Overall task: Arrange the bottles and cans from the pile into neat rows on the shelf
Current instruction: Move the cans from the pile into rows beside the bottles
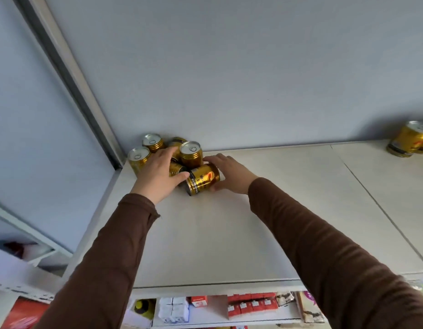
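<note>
Several gold cans crowd the far left corner of the white top shelf [229, 233]. Three stand upright: one at the left edge [137, 157], one at the back [153, 141], one in the middle [191, 153]. A tipped gold can [202, 178] lies on its side in front of them. My right hand [229, 173] curls round the tipped can from the right. My left hand [159, 173] reaches into the cluster, with its fingers over another lying can [176, 167] that it partly hides and its thumb against the tipped can.
More gold cans [407, 140] stand at the far right of the shelf, against the grey wall. A metal upright [70, 74] borders the shelf on the left. A lower shelf [229, 307] holds red and white boxes.
</note>
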